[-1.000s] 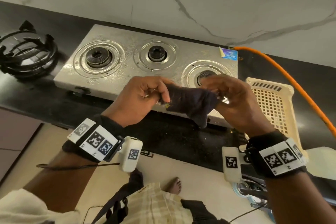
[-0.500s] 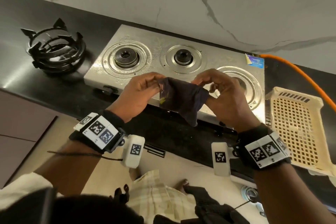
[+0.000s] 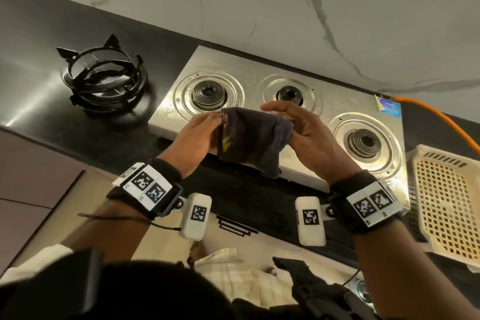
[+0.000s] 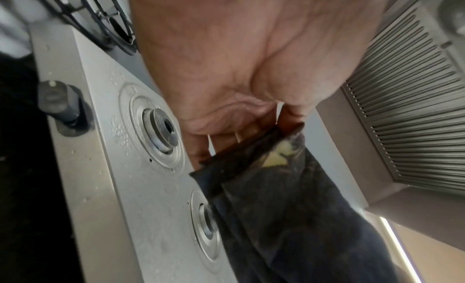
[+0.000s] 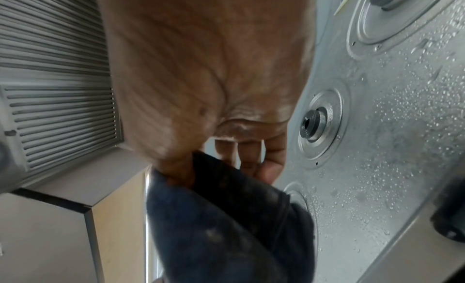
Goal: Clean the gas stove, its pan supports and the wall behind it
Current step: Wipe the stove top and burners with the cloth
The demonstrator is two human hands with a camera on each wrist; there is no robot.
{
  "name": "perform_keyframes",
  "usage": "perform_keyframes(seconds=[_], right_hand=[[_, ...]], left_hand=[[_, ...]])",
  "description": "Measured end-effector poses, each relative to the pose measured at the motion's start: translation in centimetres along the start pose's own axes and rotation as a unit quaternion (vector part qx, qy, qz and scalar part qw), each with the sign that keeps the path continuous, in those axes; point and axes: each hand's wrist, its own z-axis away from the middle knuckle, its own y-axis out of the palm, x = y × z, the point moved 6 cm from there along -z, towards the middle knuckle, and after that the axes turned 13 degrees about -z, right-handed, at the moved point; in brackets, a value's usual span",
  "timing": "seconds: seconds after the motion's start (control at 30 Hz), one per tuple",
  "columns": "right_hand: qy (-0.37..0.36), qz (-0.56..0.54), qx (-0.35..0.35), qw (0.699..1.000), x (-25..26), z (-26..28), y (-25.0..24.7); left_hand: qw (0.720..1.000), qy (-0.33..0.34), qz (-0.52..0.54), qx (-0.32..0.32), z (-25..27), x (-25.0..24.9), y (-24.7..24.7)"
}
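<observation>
A dark blue cloth (image 3: pixel 252 141) hangs between both hands above the front edge of the steel three-burner stove (image 3: pixel 335 112). My left hand (image 3: pixel 200 135) pinches the cloth's left edge (image 4: pixel 251 152) between thumb and fingers. My right hand (image 3: pixel 298 125) pinches its right edge (image 5: pixel 221 180) the same way. The stove top is wet with droplets (image 5: pixel 402 128) and carries no pan supports. Black pan supports (image 3: pixel 104 78) are stacked on the dark counter left of the stove. The white marble wall (image 3: pixel 285 8) rises behind.
A cream plastic basket (image 3: pixel 446 202) lies on the counter right of the stove. An orange gas hose (image 3: pixel 436 122) runs from the stove's back right corner. A stove knob (image 4: pixel 60 104) juts from the front panel. A ribbed hood (image 4: pixel 415 108) shows in the wrist views.
Both hands have lifted the cloth and carried it up and back over the stove's front. The cloth is stretched wider between them, and the head view has shifted left.
</observation>
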Motion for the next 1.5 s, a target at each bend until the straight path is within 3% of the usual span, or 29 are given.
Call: perform_keyframes(seconds=[0.17, 0.27, 0.37, 0.57, 0.67, 0.73, 0.87, 1.0, 1.1, 1.2, 1.37, 1.5], right_hand=[[-0.010, 0.039, -0.024, 0.999, -0.4, -1.8, 1.6], [0.014, 0.008, 0.020, 1.000, -0.8, -2.3, 2.6], [0.076, -0.097, 0.069, 0.990, -2.1, -2.3, 3.4], [0.179, -0.299, -0.001, 0.937, -4.9, -2.7, 6.1], [0.156, -0.156, 0.006, 0.975, -5.2, -3.4, 7.4], [0.138, -0.082, -0.027, 0.987, -4.9, -4.4, 7.3], [0.121, -0.151, -0.081, 0.978, -4.0, -6.5, 6.8], [0.074, -0.125, -0.067, 0.987, -3.1, -8.2, 7.3], [0.085, -0.148, -0.018, 0.985, -3.7, -8.6, 8.2], [0.140, -0.169, 0.019, 0.975, -4.9, -8.7, 9.1], [0.126, -0.136, -0.046, 0.981, -5.7, -10.1, 8.4], [0.118, -0.183, -0.071, 0.973, -5.7, -11.2, 8.8]], left_hand=[[0.997, 0.037, -0.047, 0.052, -0.4, -0.6, -1.1], [0.982, 0.102, -0.148, 0.058, 0.1, -1.7, -1.7], [0.980, 0.126, -0.146, 0.040, -0.1, -2.0, -3.3], [0.987, 0.119, -0.104, 0.025, -1.5, -0.3, -5.7], [0.984, 0.100, -0.127, 0.081, -1.9, 0.3, -5.3], [0.976, 0.110, -0.155, 0.107, -2.0, 0.1, -5.6], [0.984, 0.113, -0.111, 0.076, -2.9, -0.1, -8.0], [0.994, 0.092, -0.016, 0.061, -3.6, 0.7, -9.3], [0.994, 0.097, 0.013, 0.052, -4.1, 1.3, -10.1], [0.993, 0.105, 0.002, 0.059, -4.3, 1.7, -11.1], [0.983, 0.123, -0.100, 0.090, -4.1, 1.4, -11.9], [0.989, 0.062, -0.046, 0.129, -4.0, 1.6, -12.0]])
